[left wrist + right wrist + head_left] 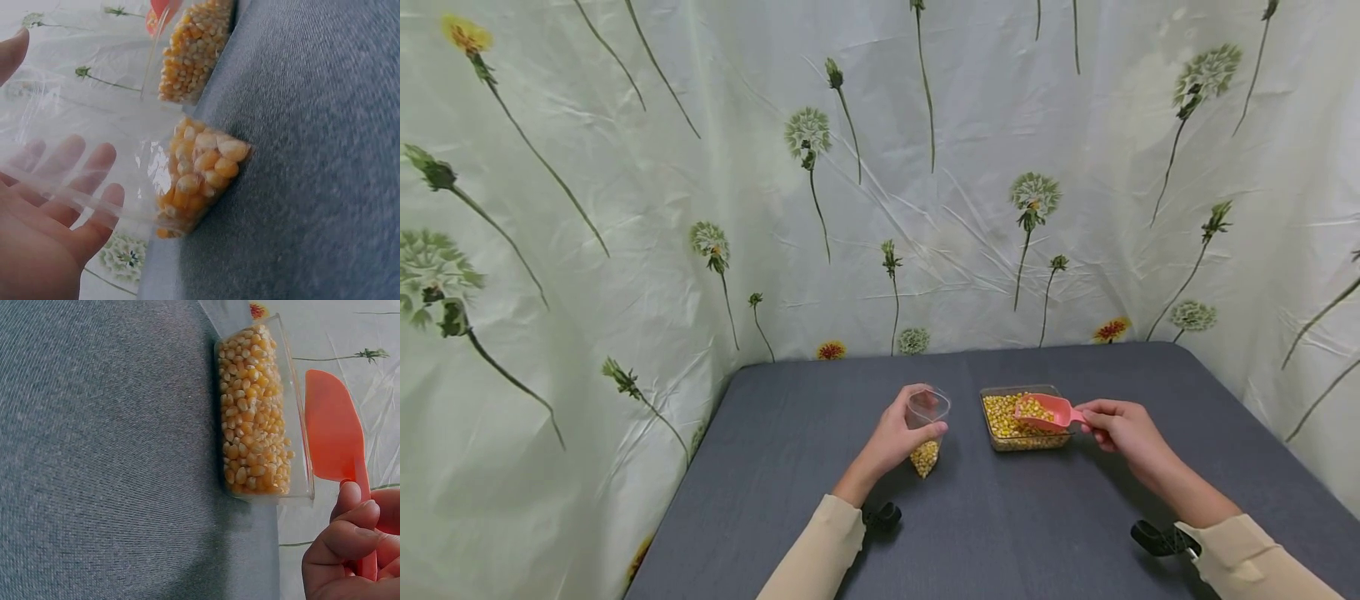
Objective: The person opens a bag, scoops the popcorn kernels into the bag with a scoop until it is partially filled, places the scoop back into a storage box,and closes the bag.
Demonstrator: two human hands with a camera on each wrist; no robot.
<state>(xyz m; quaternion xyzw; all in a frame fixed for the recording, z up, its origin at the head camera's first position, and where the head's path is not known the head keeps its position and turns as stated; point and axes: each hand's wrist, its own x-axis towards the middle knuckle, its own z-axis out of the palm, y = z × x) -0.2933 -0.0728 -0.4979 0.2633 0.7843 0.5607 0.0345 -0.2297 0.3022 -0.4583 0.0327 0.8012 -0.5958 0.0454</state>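
From my distant station I count two bare hands, two beige sleeves (pixel 823 542), two black wrist straps (pixel 883 518), one clear plastic bag (pixel 935 412), one clear rectangular container (pixel 1030 444) and one coral-pink plastic scoop (pixel 1059 408), all at a single table covered in dark grey cloth (pixel 805 442); the yellow corn kernels (pixel 1002 417) are too many for me to number. The left hand (pixel 895 429) has its thumb and fingers curved wide around the bag, left of the container; the right hand (pixel 1122 427) has its fingers curled tightly, pinching the scoop's handle. Most left fingers are hidden behind the bag from the head, the handle's end is covered by the right fingers, and both sleeves are cut off at the near edge. I cannot tell whether the bag's lowest corner touches the cloth, or whether the scoop touches the container's rim. The bag's mouth gapes in a rounded loop, its upper walls are see-through and creased, and kernels fill its pointed bottom. The scoop lies level over the container's right part, carrying kernels. A white curtain printed with dandelions (pixel 955 250) hangs on the far side.
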